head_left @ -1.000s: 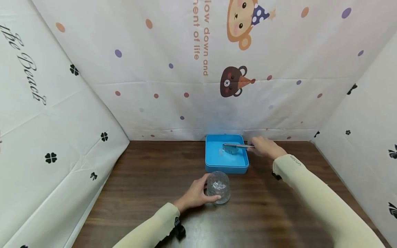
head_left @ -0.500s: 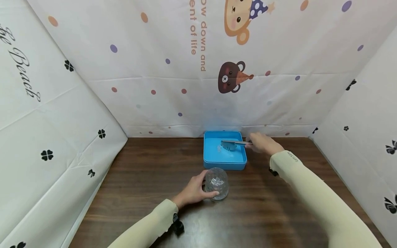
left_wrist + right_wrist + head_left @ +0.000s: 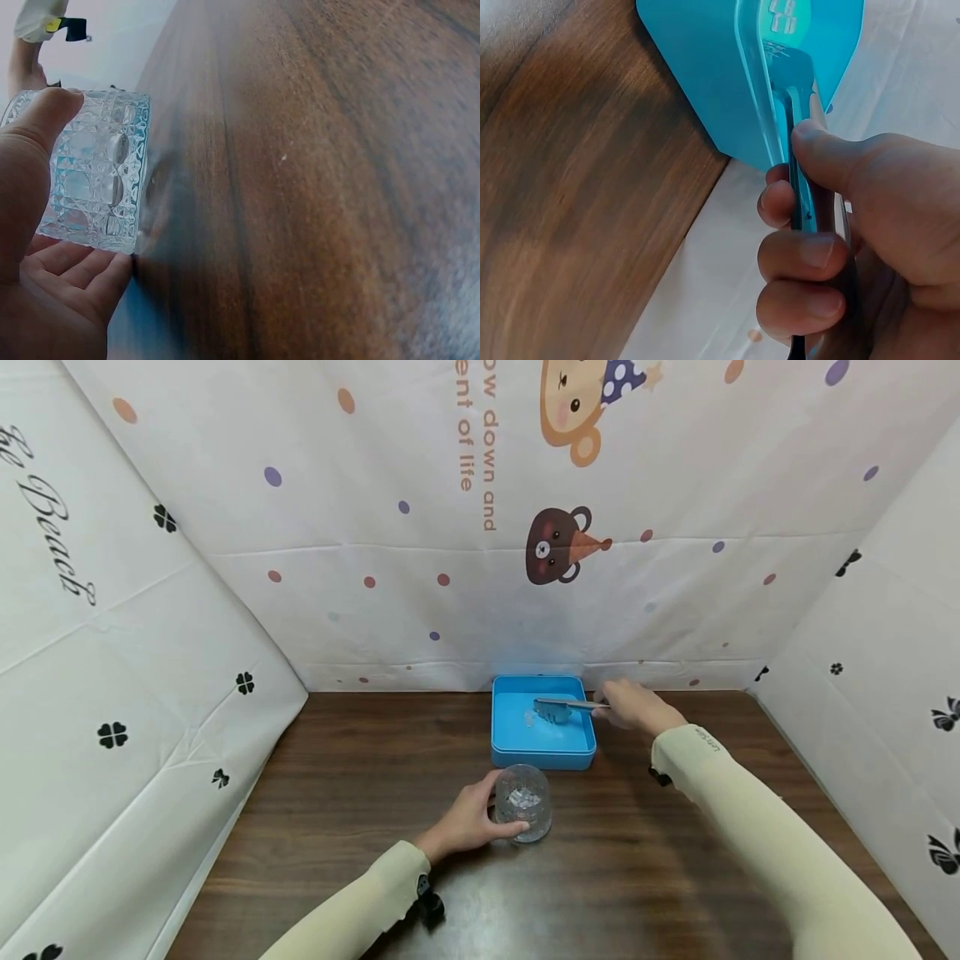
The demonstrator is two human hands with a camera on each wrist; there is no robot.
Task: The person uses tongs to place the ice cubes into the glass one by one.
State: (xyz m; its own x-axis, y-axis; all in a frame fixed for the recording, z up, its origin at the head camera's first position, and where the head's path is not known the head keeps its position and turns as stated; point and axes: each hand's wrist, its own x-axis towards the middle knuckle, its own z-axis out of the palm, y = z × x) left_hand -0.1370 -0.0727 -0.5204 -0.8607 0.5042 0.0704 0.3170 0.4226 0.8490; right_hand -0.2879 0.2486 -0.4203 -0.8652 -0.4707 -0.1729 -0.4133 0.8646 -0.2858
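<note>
My left hand (image 3: pixel 468 818) holds a clear cut-glass tumbler (image 3: pixel 522 806) on the table, thumb on one side and fingers on the other. Small clear pieces that look like ice cubes sit inside it. In the left wrist view, the patterned wall of the tumbler (image 3: pixel 94 176) shows between thumb and fingers. My right hand (image 3: pixel 636 706) grips metal tongs (image 3: pixel 573 702), their toothed ends inside a blue rectangular box (image 3: pixel 543 762). A few clear cubes (image 3: pixel 782 16) lie on the box floor in the right wrist view, near the tongs. Whether the tongs pinch anything is unclear.
The brown wooden table (image 3: pixel 375 760) runs back to a white printed cloth (image 3: pixel 375 627) hanging behind the box. Similar cloth stands along the left and right sides. The tumbler is just in front of the box.
The whole head view has shifted, so everything sits slightly higher and further left. Both hands keep their holds on the tumbler and the tongs, which stay in the box.
</note>
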